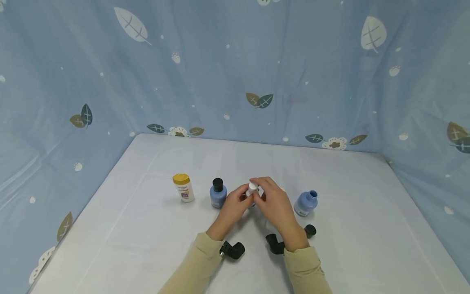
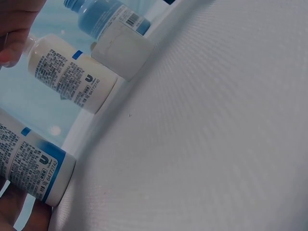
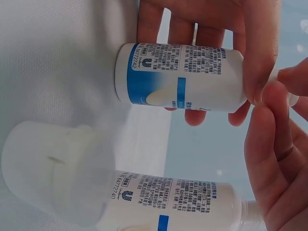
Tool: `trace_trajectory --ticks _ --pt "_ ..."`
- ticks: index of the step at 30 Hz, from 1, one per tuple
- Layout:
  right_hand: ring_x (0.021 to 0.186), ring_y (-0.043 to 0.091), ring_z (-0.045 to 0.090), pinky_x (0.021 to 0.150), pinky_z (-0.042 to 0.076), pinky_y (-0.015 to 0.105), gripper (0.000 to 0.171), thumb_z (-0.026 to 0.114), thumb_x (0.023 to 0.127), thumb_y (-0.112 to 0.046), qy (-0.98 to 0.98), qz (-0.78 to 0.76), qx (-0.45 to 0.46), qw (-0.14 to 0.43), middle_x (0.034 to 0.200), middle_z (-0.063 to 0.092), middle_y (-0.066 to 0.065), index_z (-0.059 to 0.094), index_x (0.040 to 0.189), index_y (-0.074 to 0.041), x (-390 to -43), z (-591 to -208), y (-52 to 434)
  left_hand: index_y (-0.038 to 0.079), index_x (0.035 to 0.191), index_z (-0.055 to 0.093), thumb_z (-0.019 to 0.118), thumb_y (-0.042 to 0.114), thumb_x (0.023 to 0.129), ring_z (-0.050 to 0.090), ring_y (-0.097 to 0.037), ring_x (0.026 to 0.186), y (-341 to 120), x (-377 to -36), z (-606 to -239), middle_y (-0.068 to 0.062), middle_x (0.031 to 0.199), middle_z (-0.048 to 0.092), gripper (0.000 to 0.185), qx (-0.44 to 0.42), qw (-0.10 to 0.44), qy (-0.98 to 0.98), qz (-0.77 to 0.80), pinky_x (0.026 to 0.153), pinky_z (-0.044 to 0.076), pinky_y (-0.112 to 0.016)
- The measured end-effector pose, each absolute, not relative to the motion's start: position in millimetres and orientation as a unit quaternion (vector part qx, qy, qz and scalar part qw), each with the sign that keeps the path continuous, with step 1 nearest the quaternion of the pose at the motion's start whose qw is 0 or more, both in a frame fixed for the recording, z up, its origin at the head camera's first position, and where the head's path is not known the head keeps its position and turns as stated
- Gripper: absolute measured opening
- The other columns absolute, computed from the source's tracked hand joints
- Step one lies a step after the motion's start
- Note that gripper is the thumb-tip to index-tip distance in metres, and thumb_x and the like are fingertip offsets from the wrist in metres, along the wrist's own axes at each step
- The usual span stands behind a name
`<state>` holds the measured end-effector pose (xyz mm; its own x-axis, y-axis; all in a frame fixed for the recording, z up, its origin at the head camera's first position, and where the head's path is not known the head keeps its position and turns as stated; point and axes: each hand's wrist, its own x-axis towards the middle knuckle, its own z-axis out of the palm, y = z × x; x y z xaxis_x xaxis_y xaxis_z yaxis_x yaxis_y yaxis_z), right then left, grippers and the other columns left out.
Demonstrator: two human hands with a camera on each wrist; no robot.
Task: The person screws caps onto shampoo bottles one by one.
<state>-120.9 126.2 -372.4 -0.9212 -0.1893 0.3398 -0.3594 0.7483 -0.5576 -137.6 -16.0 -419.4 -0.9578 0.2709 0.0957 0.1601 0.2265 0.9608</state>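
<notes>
Both hands meet at the table's middle over a small white bottle [image 1: 252, 188] with a blue band. My left hand [image 1: 240, 198] grips its body; in the right wrist view the left fingers [image 3: 192, 19] curl behind the bottle [image 3: 192, 77]. My right hand [image 1: 263, 191] pinches the top of that bottle, thumb and finger [image 3: 269, 110] closed at its neck. A second white bottle [image 3: 168, 202] of the same kind stands just beside them with its neck bare. A loose white cap [image 3: 48, 173] lies next to it on the table.
A yellow-capped white bottle [image 1: 183, 188] and a black-capped blue bottle [image 1: 218, 193] stand to the left. An uncapped blue bottle [image 1: 306, 202] stands to the right, with a black cap [image 1: 310, 231] in front of it. Blue leaf-print cloth [image 1: 235, 73] walls the white table [image 1: 147, 245].
</notes>
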Motion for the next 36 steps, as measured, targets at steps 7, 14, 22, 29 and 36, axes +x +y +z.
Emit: trace_trajectory --ticks 7,14,22,29,36 --pt "0.063 0.005 0.046 0.051 0.039 0.022 0.030 0.064 0.082 -0.021 -0.925 0.328 0.132 0.138 0.102 0.055 -0.005 0.059 0.111 -0.017 -123 -375 126 0.029 0.113 0.058 0.055 0.026 0.087 0.048 -0.013 0.068 -16 -143 -431 0.004 0.090 0.057 0.026 0.129 0.047 0.785 0.604 0.056 0.041 -0.026" --pt "0.063 0.007 0.046 0.051 0.039 0.022 0.028 0.063 0.083 -0.026 -0.926 0.334 0.107 0.141 0.100 0.055 -0.002 0.058 0.109 -0.016 -123 -376 122 0.028 0.114 0.058 0.056 0.026 0.087 0.046 -0.013 0.063 -17 -142 -430 0.002 0.084 0.056 0.027 0.130 0.044 0.786 0.603 0.053 0.041 -0.027" --pt "0.062 0.008 0.045 0.050 0.038 0.024 0.029 0.062 0.084 -0.031 -0.927 0.340 0.090 0.132 0.100 0.056 -0.003 0.058 0.110 -0.017 -121 -378 121 0.033 0.113 0.057 0.057 0.030 0.086 0.046 -0.013 0.062 -16 -142 -432 0.004 0.080 0.055 0.027 0.121 0.052 0.792 0.597 0.053 0.041 -0.028" --pt "0.062 0.008 0.045 0.050 0.039 0.024 0.030 0.062 0.083 -0.031 -0.927 0.345 0.085 0.123 0.100 0.056 -0.004 0.058 0.110 -0.018 -120 -377 122 0.035 0.113 0.056 0.057 0.036 0.085 0.046 -0.013 0.063 -16 -142 -433 0.004 0.079 0.053 0.028 0.125 0.048 0.795 0.592 0.054 0.041 -0.028" --pt "0.063 0.009 0.046 0.051 0.039 0.024 0.029 0.062 0.083 -0.031 -0.927 0.347 0.078 0.115 0.100 0.057 -0.003 0.058 0.109 -0.018 -119 -376 123 0.027 0.115 0.057 0.057 0.027 0.087 0.046 -0.014 0.067 -16 -134 -416 0.004 0.086 0.054 0.027 0.123 0.062 0.790 0.598 0.056 0.040 -0.027"
